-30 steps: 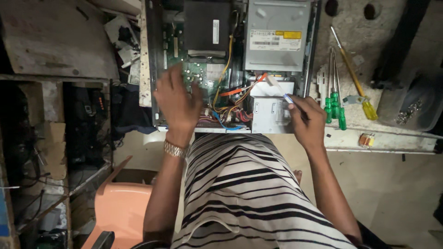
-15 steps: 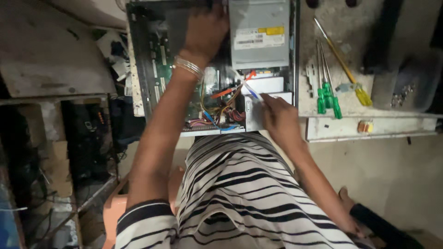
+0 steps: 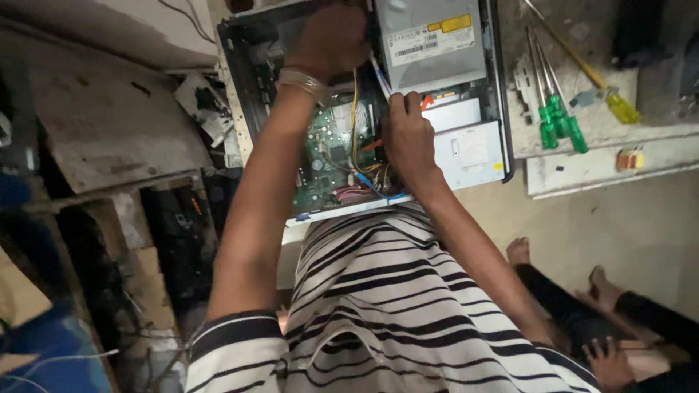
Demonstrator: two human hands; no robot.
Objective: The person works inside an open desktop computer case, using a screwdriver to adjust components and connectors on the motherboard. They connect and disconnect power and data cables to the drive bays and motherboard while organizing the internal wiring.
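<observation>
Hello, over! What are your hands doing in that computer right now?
Left hand deep at the far end of the open computer case. Right hand on the cables beside the drive. Grip unclear.

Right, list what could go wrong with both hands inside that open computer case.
1. The right hand lies among loose coloured cables over the green circuit board; a tug could unseat a connector.
2. The left hand wears a metal bracelet close to the board, so it might scrape or short parts.
3. The computer case overhangs the bench edge towards the person's body, so leaning in could shift it.
</observation>
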